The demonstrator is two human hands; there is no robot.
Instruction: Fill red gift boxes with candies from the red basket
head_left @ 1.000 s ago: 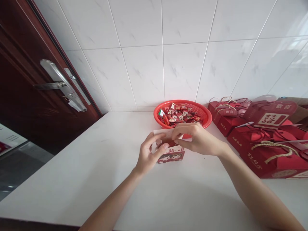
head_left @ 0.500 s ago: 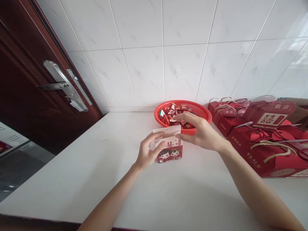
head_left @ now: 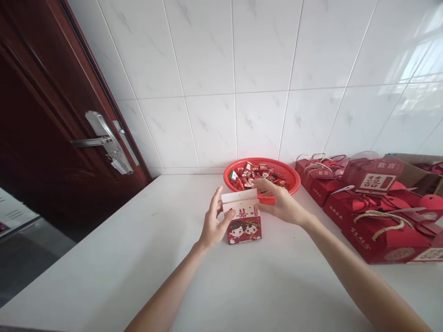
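Observation:
A small red and white candy box (head_left: 244,228) with two cartoon figures on its front stands upright on the white table. Its white top flap (head_left: 238,196) sticks up. My left hand (head_left: 216,223) holds the box at its left side, thumb on the front face and index finger raised beside the flap. My right hand (head_left: 278,200) is at the box's upper right edge, thumb close against that edge and fingers apart, reaching behind the flap; whether it presses the box I cannot tell. Just behind is a red plastic basket (head_left: 294,182) of wrapped candies (head_left: 249,173).
Several red gift boxes with rope handles (head_left: 360,230) crowd the right side of the table (head_left: 138,258). A cardboard box (head_left: 415,173) sits behind them. White wall tiles (head_left: 207,129) rise at the back, and a dark red door (head_left: 44,92) with a metal handle is on the left.
My left fingers have shifted from across the box's upper front to its left side, baring the printed front. My right hand has come down closer to the box. The view has tilted slightly up.

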